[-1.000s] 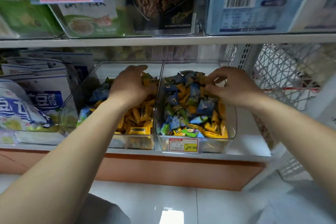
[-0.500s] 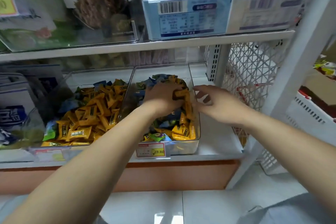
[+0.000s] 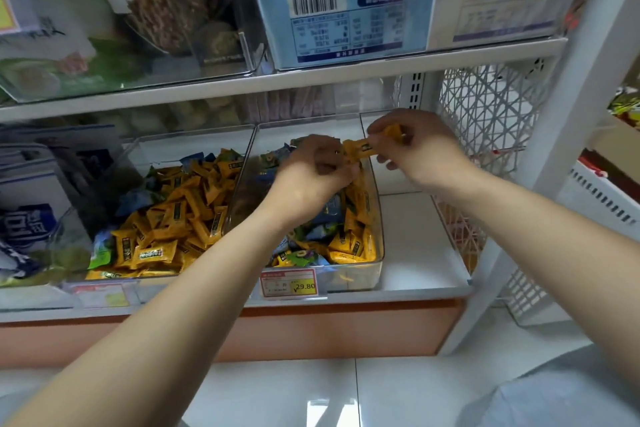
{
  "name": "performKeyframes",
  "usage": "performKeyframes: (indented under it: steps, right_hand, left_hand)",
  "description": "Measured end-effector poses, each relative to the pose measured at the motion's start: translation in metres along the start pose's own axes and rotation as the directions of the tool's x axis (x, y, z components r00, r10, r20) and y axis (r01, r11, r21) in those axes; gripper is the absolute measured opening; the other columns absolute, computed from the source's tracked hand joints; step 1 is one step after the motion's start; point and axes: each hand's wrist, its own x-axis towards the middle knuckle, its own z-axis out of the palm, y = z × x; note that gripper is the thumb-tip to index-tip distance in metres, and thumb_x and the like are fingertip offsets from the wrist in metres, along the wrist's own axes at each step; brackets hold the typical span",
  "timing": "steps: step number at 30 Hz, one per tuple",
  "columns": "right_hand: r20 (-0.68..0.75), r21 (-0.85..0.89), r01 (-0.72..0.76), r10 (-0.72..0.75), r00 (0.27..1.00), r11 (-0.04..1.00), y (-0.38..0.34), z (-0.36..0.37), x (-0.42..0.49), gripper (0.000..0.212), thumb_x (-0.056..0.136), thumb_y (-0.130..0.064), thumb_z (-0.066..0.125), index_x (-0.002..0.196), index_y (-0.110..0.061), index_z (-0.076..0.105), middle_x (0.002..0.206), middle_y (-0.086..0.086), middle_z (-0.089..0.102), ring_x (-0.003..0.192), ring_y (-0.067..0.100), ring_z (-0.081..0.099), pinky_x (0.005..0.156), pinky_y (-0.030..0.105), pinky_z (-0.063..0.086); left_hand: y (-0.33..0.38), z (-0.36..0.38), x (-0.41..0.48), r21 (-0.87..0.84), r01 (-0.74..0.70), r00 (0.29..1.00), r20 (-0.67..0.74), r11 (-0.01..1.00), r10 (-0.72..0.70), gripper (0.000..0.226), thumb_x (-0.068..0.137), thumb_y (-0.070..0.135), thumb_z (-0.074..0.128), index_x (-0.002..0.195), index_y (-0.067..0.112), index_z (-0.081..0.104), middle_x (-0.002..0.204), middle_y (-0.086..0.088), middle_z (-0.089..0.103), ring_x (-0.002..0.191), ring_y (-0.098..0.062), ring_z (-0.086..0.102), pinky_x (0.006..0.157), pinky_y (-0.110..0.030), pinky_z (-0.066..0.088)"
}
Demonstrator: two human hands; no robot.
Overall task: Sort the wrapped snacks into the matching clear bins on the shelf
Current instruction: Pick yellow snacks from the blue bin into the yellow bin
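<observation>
Left hand [image 3: 311,173] and right hand [image 3: 420,149] have risen above the right bin [image 3: 379,239], pinching yellow snacks [image 3: 358,149]. Slack fingers [image 3: 384,160] could drop them back.

Left hand [image 3: 311,177] and right hand [image 3: 422,152] being shown bare. Left forearm [image 3: 156,305] and right forearm [image 3: 554,236] being shown uncovered from wrist to frame edge. Pale blue-grey garment [image 3: 561,399] being worn, being glimpsed at lower right corner under right forearm. Cloth being seen as plain, smooth, lightly creased. Kind of garment not being made out.
</observation>
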Motion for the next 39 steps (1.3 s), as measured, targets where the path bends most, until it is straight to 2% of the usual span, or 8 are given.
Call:
performKeyframes:
  steps: [4,8,11,17,21,27,34,39]
  right_hand:
    - [0.004,0.162,-0.162,0.164,0.987,0.973,0.014,-0.017,-0.002,0.006,0.096,-0.014,0.062,0.098,-0.015,0.067,0.094,0.009,0.070,0.076,0.018,0.072,0.066,0.032,0.062]
    - [0.032,0.126,-0.217,0.215,0.976,0.968,0.023,-0.020,-0.003,0.010,0.092,-0.007,0.064,0.093,-0.015,0.070,0.090,0.009,0.072,0.076,0.021,0.073,0.069,0.030,0.062]
    - [0.091,0.122,-0.233,0.223,0.971,0.965,0.024,-0.018,-0.003,0.011,0.088,-0.003,0.066,0.091,-0.012,0.071,0.087,0.009,0.074,0.075,0.020,0.074,0.066,0.027,0.059]
    - [0.205,0.156,-0.264,0.230,0.951,0.952,0.018,-0.012,-0.005,0.027,0.082,0.002,0.073,0.100,-0.016,0.063,0.096,0.004,0.075,0.085,0.023,0.073,0.069,0.028,0.059]
    - [0.323,-0.087,-0.247,0.262,0.910,0.965,0.011,-0.010,-0.007,0.051,0.084,-0.001,0.070,0.123,-0.030,0.057,0.105,0.001,0.067,0.085,0.021,0.071,0.071,0.032,0.058]
    - [0.326,-0.079,-0.283,0.293,0.899,0.956,0.005,-0.004,-0.007,0.038,0.096,-0.009,0.054,0.130,-0.027,0.056,0.101,0.006,0.063,0.073,0.019,0.065,0.067,0.030,0.053]
    - [0.229,-0.040,-0.129,0.135,0.964,0.991,-0.001,0.008,-0.002,0.041,0.098,-0.016,0.053,0.138,-0.028,0.054,0.125,0.001,0.065,0.103,0.014,0.060,0.084,0.027,0.046]
    - [0.199,-0.049,0.042,-0.031,0.979,0.998,-0.013,0.029,-0.001,0.043,0.099,-0.017,0.050,0.139,-0.034,0.051,0.133,-0.008,0.058,0.116,0.005,0.050,0.087,0.006,0.035]
  left_hand:
    - [-0.013,0.009,0.005,0.515,-0.160,0.958,0.287,0.842,0.007,0.062,0.076,0.057,0.072,0.127,0.028,0.054,0.092,0.024,0.051,0.089,-0.007,0.055,0.069,-0.017,0.047]
    - [-0.024,0.013,0.009,0.675,-0.232,0.943,0.333,0.700,-0.008,0.084,0.066,0.079,0.055,0.133,0.029,0.050,0.101,0.010,0.058,0.100,-0.018,0.052,0.075,-0.035,0.051]
    - [-0.034,0.011,0.007,0.599,-0.244,0.955,0.283,0.762,0.083,0.070,0.073,0.061,0.067,0.133,0.029,0.051,0.118,0.005,0.061,0.107,-0.017,0.054,0.078,-0.030,0.049]
    - [-0.029,0.007,0.005,0.514,-0.219,0.943,0.330,0.829,0.044,0.067,0.073,0.045,0.072,0.133,0.034,0.046,0.085,0.014,0.058,0.076,-0.005,0.057,0.060,-0.025,0.046]
    - [-0.021,0.008,0.006,0.437,-0.200,0.928,0.371,0.877,0.027,0.019,0.078,0.054,0.066,0.096,0.049,0.060,0.084,0.025,0.062,0.080,0.003,0.058,0.065,-0.017,0.042]
    - [-0.019,0.003,0.000,0.387,-0.115,0.967,0.253,0.915,0.015,0.027,0.064,0.048,0.071,0.082,0.059,0.056,0.081,0.034,0.062,0.080,0.010,0.059,0.059,-0.008,0.043]
    - [-0.013,-0.015,-0.001,0.058,0.038,0.999,-0.007,0.998,-0.038,0.021,0.072,0.020,0.082,0.090,0.024,0.073,0.083,0.010,0.074,0.080,-0.005,0.069,0.073,-0.018,0.054]
    - [0.000,-0.026,-0.009,-0.107,0.004,0.999,-0.036,0.994,-0.008,0.018,0.071,0.024,0.077,0.089,0.024,0.076,0.090,-0.003,0.076,0.089,-0.024,0.073,0.086,-0.047,0.058]
